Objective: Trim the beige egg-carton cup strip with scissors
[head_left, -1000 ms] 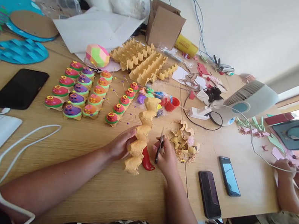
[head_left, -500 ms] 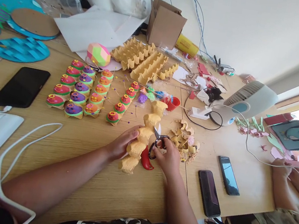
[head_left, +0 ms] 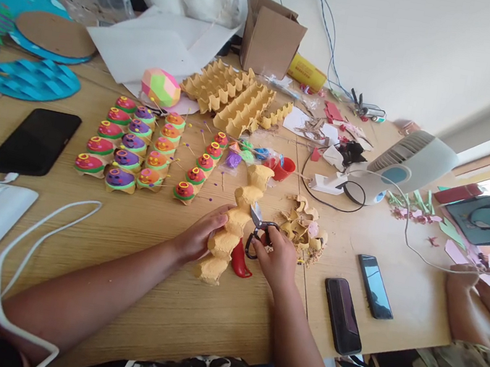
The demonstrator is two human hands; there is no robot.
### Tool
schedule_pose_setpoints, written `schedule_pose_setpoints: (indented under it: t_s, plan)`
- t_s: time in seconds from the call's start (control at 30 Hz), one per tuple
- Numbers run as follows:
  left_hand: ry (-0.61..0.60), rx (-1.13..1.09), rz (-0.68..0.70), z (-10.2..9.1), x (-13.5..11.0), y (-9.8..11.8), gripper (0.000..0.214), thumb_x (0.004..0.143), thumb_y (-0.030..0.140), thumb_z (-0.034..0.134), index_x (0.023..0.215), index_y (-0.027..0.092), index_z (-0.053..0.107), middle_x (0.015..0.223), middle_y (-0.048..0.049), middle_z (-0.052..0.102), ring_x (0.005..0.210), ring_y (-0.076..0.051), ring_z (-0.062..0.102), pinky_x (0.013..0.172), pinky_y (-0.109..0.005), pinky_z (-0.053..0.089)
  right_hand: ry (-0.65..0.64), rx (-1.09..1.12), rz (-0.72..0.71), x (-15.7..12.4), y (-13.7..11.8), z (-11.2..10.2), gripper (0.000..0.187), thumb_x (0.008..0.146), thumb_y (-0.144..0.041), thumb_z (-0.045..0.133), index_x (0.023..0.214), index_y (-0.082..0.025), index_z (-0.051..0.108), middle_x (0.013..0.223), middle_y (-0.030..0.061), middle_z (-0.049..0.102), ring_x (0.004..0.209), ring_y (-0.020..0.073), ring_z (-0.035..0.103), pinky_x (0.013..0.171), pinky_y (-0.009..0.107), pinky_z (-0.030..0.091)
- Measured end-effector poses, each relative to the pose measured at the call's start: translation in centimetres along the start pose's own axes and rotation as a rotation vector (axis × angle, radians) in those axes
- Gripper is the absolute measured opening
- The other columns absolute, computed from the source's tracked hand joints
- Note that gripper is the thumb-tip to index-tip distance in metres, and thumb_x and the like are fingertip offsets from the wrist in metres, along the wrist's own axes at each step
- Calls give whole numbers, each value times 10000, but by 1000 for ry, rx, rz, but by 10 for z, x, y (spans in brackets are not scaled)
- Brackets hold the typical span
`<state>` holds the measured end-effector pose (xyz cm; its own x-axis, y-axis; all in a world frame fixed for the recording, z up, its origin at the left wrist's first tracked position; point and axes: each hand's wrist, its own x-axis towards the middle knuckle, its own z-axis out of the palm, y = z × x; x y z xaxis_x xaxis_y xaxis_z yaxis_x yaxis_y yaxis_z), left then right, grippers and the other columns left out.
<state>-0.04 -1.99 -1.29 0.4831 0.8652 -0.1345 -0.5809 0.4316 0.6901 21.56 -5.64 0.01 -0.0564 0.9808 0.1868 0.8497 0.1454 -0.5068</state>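
Note:
My left hand (head_left: 205, 232) grips a yellow strip of egg carton (head_left: 222, 243) by its left edge, the row of cups running away from me. In my right hand (head_left: 278, 258) is a pair of scissors (head_left: 260, 230) with black handles, its blades against the strip's right edge around the middle cups. Under the scissors a red curved object (head_left: 241, 263) lies on the table. Just right of my right hand is a heap of carton scraps (head_left: 302, 227). Painted carton strips with faces, among them purple ones (head_left: 127, 159) and red ones (head_left: 196, 176), stand in rows to the left.
Uncut egg trays (head_left: 222, 92) lie behind, near a cardboard box (head_left: 271, 41). A red cup (head_left: 283, 169) stands beyond the strip. Two phones (head_left: 342, 316) and a white fan (head_left: 410, 164) are on the right. Another person's hands (head_left: 464, 276) hold pink paper at the far right.
The scissor blades have closed together somewhat and shifted slightly left against the strip's edge. My left hand and the carton strip stay nearly in place.

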Motion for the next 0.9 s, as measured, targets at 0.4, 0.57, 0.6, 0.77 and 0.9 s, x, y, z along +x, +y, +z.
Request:
schedule_pose_setpoints:
  t_s: [0.4,0.57,0.6,0.77,0.9]
  plan:
    - [-5,-25,-17,-3,2,-3,507,789,566,890,1166,286,697,966,10,701,823,-137,667,698,-237,559,17,-10,29,-2,5,5,136,969,-368,715,1014,-241,737,773,24,727,711,211,659,670,286,422]
    - [1,-25,-11,-4,3,-4,503,780,566,895,1159,291,713,965,6,703,813,-149,664,687,-250,560,9,-13,37,-2,6,6,135,970,-361,718,1018,-237,740,782,26,741,702,209,666,651,285,415]
    - [8,-28,-8,-4,3,-4,504,777,565,897,1156,287,715,965,1,704,805,-154,662,676,-253,559,10,-16,34,-2,6,6,136,974,-361,712,1020,-236,740,787,29,745,704,211,668,649,286,416]
    - [-2,-30,-15,-2,2,-2,508,799,571,877,1173,275,703,970,-11,698,798,-161,662,665,-256,552,0,-32,22,-3,7,6,159,981,-369,694,1057,-238,744,811,45,761,732,229,687,649,291,428]
    - [-27,-26,-21,-1,1,-2,475,814,573,861,1163,294,698,957,2,688,799,-153,654,678,-258,544,-14,-26,15,-2,8,5,160,986,-361,687,1082,-247,744,822,48,768,739,234,695,650,293,435]
